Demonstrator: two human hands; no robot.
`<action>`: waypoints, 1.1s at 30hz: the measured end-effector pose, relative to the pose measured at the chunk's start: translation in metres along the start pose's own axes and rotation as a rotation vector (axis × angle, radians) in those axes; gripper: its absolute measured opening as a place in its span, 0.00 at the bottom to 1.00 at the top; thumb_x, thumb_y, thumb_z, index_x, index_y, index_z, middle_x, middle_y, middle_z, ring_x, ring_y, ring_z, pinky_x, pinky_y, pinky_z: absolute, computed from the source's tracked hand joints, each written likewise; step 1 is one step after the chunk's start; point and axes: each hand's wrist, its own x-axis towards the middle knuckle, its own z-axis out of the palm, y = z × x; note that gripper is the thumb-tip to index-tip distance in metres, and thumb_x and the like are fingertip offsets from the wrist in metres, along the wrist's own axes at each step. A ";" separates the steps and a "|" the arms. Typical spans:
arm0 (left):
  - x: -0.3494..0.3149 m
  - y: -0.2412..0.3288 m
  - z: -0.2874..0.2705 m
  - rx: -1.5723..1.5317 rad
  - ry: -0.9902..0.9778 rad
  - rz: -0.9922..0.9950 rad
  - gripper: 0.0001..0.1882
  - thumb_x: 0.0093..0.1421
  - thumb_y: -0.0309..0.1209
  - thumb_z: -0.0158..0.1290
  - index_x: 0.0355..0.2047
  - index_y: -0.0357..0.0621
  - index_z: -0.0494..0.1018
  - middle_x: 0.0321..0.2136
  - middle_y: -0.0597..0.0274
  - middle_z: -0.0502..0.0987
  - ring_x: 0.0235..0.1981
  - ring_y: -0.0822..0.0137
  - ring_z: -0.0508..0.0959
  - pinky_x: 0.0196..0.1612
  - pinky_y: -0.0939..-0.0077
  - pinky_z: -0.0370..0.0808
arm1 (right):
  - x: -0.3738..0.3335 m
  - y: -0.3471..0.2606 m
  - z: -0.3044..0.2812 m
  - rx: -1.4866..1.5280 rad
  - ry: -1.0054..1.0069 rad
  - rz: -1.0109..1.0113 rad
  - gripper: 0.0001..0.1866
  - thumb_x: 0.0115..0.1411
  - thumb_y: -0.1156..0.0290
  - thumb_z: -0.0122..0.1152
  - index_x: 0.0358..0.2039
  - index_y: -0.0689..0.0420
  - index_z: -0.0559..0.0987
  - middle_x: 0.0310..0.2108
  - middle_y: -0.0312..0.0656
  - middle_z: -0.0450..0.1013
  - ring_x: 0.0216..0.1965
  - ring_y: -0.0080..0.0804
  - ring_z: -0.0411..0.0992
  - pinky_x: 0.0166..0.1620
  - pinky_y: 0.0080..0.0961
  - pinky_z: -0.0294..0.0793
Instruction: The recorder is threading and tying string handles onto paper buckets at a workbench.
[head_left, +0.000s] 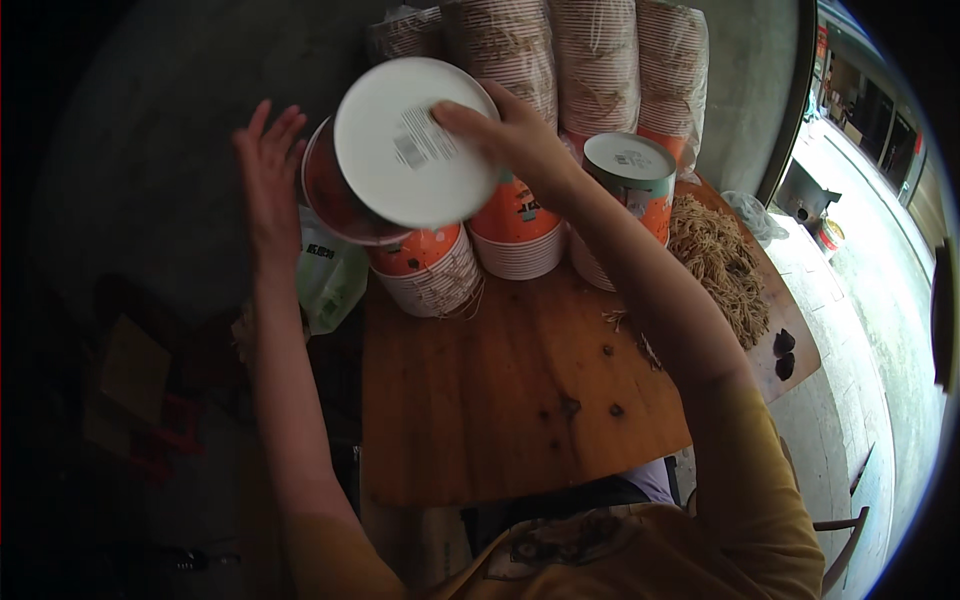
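My right hand grips an upturned paper bucket, its thumb lying across the round white base. Dark orange wall and a pale rim show at the bucket's left side. Just left of that rim, my left hand is raised with its fingers spread, holding nothing. Under the held bucket stands a stack of nested orange paper buckets with white rims, some thin cord hanging at its side. Next to it are a middle stack and a right stack, the latter topped by a white base.
A heap of tan cords lies on the right of the wooden table, near two small dark objects. Tall plastic-wrapped stacks rise behind. A pale green bag is at the left; a clear plastic bag lies far right.
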 end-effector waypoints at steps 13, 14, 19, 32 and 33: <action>-0.036 -0.088 -0.018 0.351 -0.064 -0.075 0.65 0.46 0.55 0.65 0.68 0.53 0.29 0.63 0.50 0.54 0.63 0.57 0.58 0.65 0.59 0.55 | 0.064 0.066 -0.028 -0.926 0.081 -0.100 0.43 0.52 0.34 0.56 0.58 0.55 0.68 0.55 0.51 0.68 0.55 0.54 0.67 0.53 0.45 0.69; -0.036 -0.094 -0.024 0.347 -0.066 -0.075 0.65 0.46 0.55 0.65 0.68 0.53 0.29 0.63 0.50 0.54 0.63 0.57 0.58 0.65 0.59 0.55 | 0.058 0.068 -0.033 -0.930 0.083 -0.099 0.43 0.52 0.34 0.56 0.58 0.55 0.68 0.55 0.51 0.68 0.55 0.54 0.67 0.53 0.45 0.69; -0.061 -0.135 -0.031 0.418 -0.047 -0.057 0.61 0.51 0.63 0.56 0.68 0.45 0.31 0.67 0.49 0.43 0.68 0.56 0.45 0.67 0.60 0.47 | 0.042 0.090 -0.055 -1.290 -0.103 0.055 0.41 0.47 0.32 0.60 0.58 0.41 0.70 0.63 0.51 0.56 0.64 0.63 0.50 0.57 0.57 0.63; -0.080 -0.138 -0.037 0.499 -0.013 -0.088 0.55 0.56 0.62 0.51 0.68 0.43 0.35 0.68 0.48 0.40 0.69 0.53 0.42 0.68 0.59 0.42 | 0.053 0.051 -0.057 -1.049 -0.014 -0.290 0.19 0.58 0.50 0.59 0.43 0.47 0.82 0.39 0.42 0.78 0.35 0.35 0.79 0.40 0.31 0.78; -0.082 -0.137 -0.033 0.572 0.033 -0.055 0.51 0.58 0.59 0.50 0.68 0.44 0.37 0.68 0.48 0.40 0.69 0.53 0.42 0.68 0.58 0.43 | 0.054 0.037 -0.059 -1.027 -0.002 -0.245 0.19 0.58 0.50 0.59 0.43 0.47 0.82 0.38 0.43 0.79 0.34 0.36 0.79 0.39 0.30 0.78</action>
